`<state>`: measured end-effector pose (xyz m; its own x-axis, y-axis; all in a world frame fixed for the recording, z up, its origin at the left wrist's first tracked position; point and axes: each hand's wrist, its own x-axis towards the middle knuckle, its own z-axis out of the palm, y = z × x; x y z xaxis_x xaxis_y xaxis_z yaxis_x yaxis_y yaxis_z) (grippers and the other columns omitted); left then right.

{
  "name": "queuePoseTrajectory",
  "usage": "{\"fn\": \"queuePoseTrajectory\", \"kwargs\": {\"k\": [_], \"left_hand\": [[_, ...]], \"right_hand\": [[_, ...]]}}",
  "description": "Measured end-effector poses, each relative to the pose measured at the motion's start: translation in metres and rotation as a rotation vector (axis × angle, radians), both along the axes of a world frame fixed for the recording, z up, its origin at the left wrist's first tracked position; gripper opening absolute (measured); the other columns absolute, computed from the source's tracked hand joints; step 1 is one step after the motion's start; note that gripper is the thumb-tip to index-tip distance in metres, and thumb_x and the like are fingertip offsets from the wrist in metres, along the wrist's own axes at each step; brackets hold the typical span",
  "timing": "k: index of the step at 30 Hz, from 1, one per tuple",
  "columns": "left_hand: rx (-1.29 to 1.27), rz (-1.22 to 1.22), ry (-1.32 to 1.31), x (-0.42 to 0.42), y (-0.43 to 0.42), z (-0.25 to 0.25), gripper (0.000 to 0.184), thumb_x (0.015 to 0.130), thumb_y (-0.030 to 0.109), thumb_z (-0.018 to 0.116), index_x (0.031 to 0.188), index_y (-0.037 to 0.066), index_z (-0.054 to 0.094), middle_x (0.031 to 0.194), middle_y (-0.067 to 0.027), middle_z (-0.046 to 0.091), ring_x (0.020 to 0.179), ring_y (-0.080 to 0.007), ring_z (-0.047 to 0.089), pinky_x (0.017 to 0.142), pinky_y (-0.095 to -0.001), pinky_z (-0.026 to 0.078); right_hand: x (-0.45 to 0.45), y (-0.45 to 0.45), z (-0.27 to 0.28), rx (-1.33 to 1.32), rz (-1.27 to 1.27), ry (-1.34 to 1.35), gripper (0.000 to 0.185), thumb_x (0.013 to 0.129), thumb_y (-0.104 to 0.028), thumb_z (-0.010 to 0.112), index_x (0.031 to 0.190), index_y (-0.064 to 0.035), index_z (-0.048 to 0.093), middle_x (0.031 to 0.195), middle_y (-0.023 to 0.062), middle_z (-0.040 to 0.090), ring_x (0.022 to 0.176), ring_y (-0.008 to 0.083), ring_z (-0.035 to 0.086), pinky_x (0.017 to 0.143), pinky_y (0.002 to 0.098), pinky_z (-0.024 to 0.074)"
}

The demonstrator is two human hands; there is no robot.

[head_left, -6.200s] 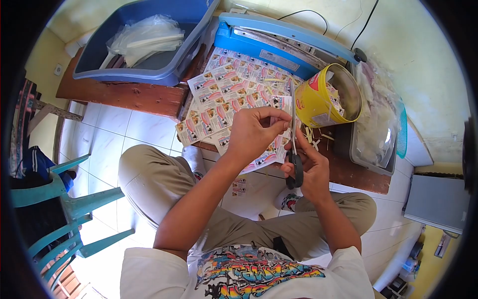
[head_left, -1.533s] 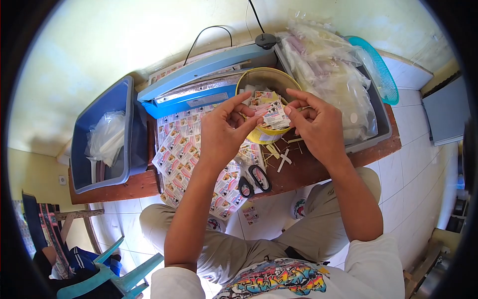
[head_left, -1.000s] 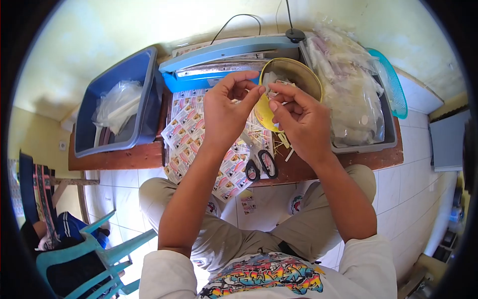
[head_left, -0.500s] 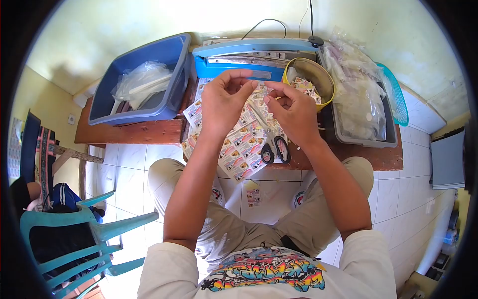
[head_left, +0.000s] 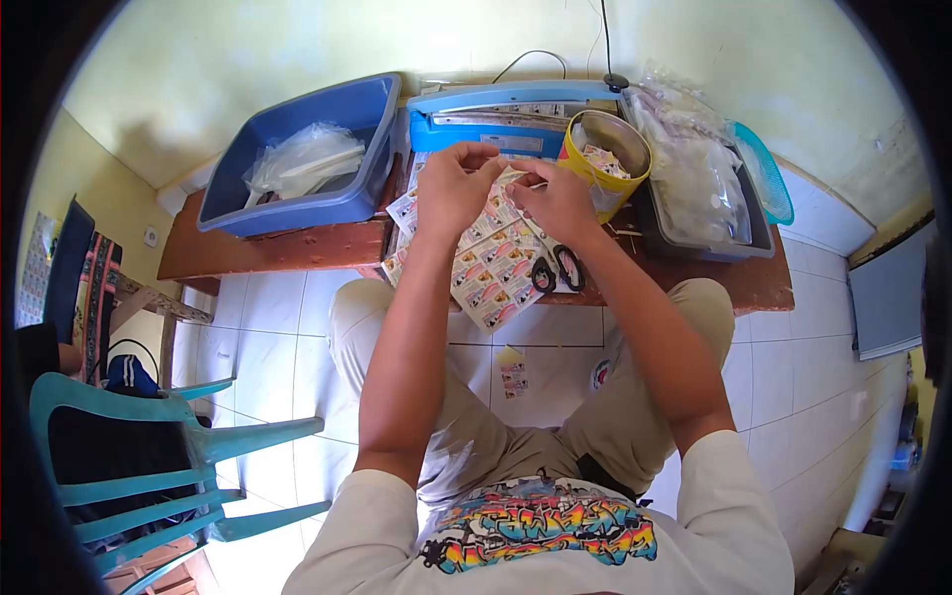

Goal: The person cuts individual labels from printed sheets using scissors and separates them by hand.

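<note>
My left hand (head_left: 455,191) and my right hand (head_left: 558,201) are raised over the printed label sheets (head_left: 488,283), fingertips close together. The fingers of both are pinched; whatever lies between them is too small to make out. Black-handled scissors (head_left: 567,266) lie on the sheets near my right wrist, their blades mostly hidden by my forearm. To the right of my right hand a yellow tub (head_left: 608,197) holds small cut labels (head_left: 603,162). Behind my hands stands a blue paper cutter (head_left: 476,136).
A blue bin (head_left: 297,220) with clear plastic bags is on the left of the wooden bench (head_left: 288,258). At the right, a dark grey bin (head_left: 714,250) holds more bags beside a green basket (head_left: 772,183). A green chair (head_left: 203,446) stands at lower left. A label strip (head_left: 512,374) lies on the floor.
The head view has shifted slightly. My right hand has come a little nearer my left, and its fingers are more tightly bent. The scissors and sheets stay on the bench.
</note>
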<state>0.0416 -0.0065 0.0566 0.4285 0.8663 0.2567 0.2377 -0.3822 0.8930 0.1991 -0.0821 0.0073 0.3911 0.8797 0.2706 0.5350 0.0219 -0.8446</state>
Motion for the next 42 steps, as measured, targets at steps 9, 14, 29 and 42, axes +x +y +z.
{"fn": "queuePoseTrajectory", "kwargs": {"k": [9,14,29,42], "left_hand": [[0.005,0.032,0.203,0.0,-0.008,-0.01,0.028,0.088,0.023,0.078,0.109,0.005,0.079,0.098,-0.0142,0.079,0.09,-0.0257,0.077,0.082,-0.0369,0.058],[0.011,0.043,0.319,-0.013,-0.021,-0.014,0.032,0.088,0.027,0.078,0.112,0.006,0.078,0.103,-0.0146,0.079,0.095,-0.0308,0.076,0.087,-0.0406,0.058],[0.231,0.107,0.301,-0.046,0.003,-0.094,0.033,0.088,0.016,0.079,0.118,0.003,0.075,0.111,-0.0174,0.077,0.1,-0.0304,0.075,0.091,-0.04,0.058],[0.368,-0.03,0.291,-0.006,0.003,-0.128,0.05,0.079,0.013,0.086,0.125,0.002,0.069,0.134,-0.0218,0.065,0.125,-0.039,0.062,0.106,-0.0452,0.05]], "right_hand": [[0.021,-0.026,0.001,-0.111,0.034,0.118,0.044,0.09,-0.019,0.078,0.13,-0.0023,0.07,0.092,0.0105,0.077,0.072,0.0136,0.073,0.067,0.0286,0.0588],[0.022,-0.023,0.001,-0.11,0.085,-0.099,0.047,0.09,-0.022,0.08,0.132,-0.0028,0.069,0.095,0.0088,0.076,0.075,0.0133,0.072,0.069,0.0291,0.0578],[-0.002,-0.012,-0.032,-0.11,0.23,-0.194,0.047,0.08,-0.025,0.082,0.12,-0.0015,0.073,0.096,0.0203,0.076,0.086,0.0348,0.075,0.08,0.0421,0.0587],[0.013,-0.024,-0.084,-0.064,0.272,-0.149,0.041,0.086,-0.008,0.077,0.125,0.0016,0.07,0.11,0.0203,0.07,0.082,0.027,0.075,0.077,0.0378,0.0581]]}}
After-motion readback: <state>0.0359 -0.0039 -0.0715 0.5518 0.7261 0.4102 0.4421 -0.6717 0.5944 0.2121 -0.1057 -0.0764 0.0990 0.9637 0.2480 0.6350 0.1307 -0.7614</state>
